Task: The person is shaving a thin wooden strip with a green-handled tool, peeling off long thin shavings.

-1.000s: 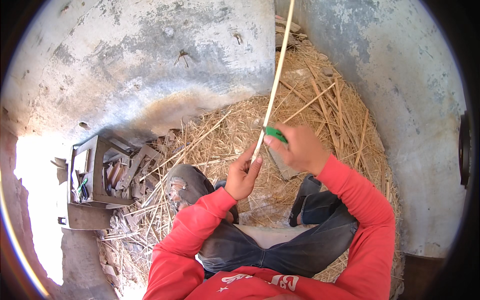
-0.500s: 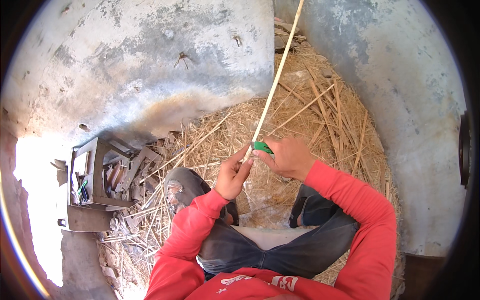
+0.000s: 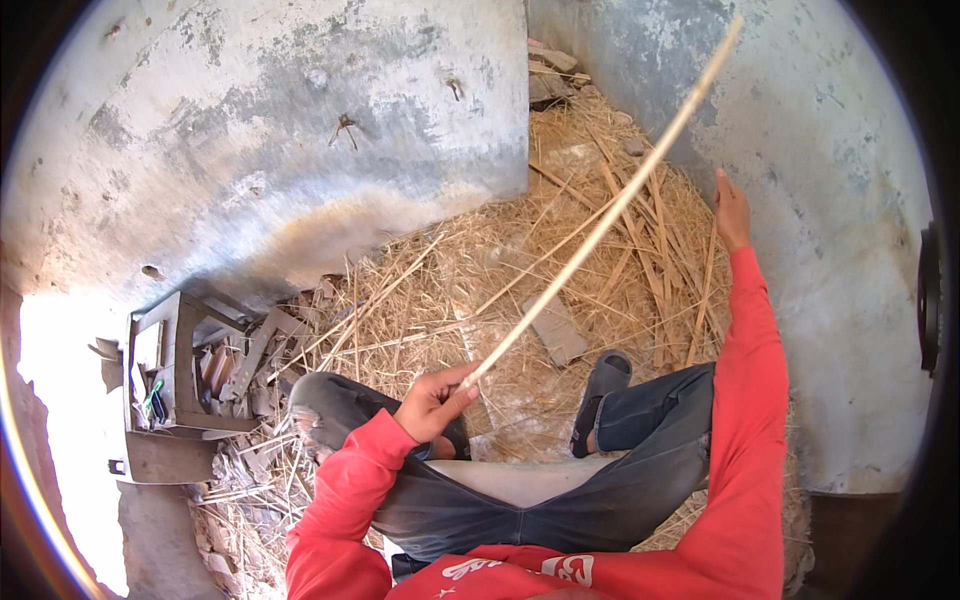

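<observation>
A long, thin, pale strip of wood or cane (image 3: 600, 232) slants from near my lap up to the far right. My left hand (image 3: 437, 402) is closed round its near end, thumb and fingers pinching it. My right hand (image 3: 732, 212) is apart from the strip, stretched out to the right beside the grey wall. Its fingertips point away from me, and whatever the palm might hold is hidden. The green-handled cutter does not show in the current view.
Straw and shavings (image 3: 510, 250) cover the floor, with loose wooden strips (image 3: 655, 255) at the right. A flat slab (image 3: 556, 332) lies ahead of my feet. At the left stands a wooden frame box (image 3: 180, 370) with scraps. Grey walls (image 3: 400, 110) rise close ahead and at the right.
My right hand has left the strip and swung far right; the green cutter has gone from sight. My left hand has drawn slightly nearer, and the strip's far end has tilted rightward.
</observation>
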Available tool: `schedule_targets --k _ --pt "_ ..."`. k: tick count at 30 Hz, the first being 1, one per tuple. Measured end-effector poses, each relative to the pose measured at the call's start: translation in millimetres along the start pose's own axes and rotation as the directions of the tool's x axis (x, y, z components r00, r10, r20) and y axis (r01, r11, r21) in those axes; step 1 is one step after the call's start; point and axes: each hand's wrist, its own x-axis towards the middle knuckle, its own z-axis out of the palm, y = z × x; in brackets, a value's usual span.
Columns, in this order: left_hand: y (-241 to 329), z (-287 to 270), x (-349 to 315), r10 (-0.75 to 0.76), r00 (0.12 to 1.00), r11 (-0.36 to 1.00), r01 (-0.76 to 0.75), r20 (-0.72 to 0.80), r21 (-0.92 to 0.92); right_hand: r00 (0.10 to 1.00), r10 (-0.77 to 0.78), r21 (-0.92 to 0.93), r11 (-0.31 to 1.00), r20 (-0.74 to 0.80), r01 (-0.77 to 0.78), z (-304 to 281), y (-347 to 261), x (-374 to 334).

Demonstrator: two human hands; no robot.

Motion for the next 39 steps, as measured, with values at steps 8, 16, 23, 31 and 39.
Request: schedule_targets --k 8,16,23,31,39 --pt "2.2 28.0 27.4 0.113 0.944 0.99 -0.132 -0.309 -0.041 0.82 -0.385 0.458 0.872 0.424 0.173 29.1 -201.9 -115.5" --pt "10.9 62.7 58.3 0.305 0.832 0.941 -0.189 -0.463 0.28 0.546 -0.508 0.551 0.829 0.666 0.097 69.8 -273.0 -230.1" --pt "76.5 25.4 39.8 0.847 0.483 0.368 -0.227 -0.223 0.902 0.54 -0.619 0.324 0.774 0.571 0.544 74.7 -251.7 -203.0" --pt "127.6 5.5 10.5 0.456 0.876 0.402 -0.043 -0.159 0.915 0.347 -0.732 0.348 0.614 0.586 0.709 50.1 -256.4 -185.9" --pt "28.8 23.9 13.9 0.056 0.954 0.97 0.018 -0.295 0.241 0.504 -0.729 0.303 0.664 0.463 0.683 46.3 -259.5 -194.1"
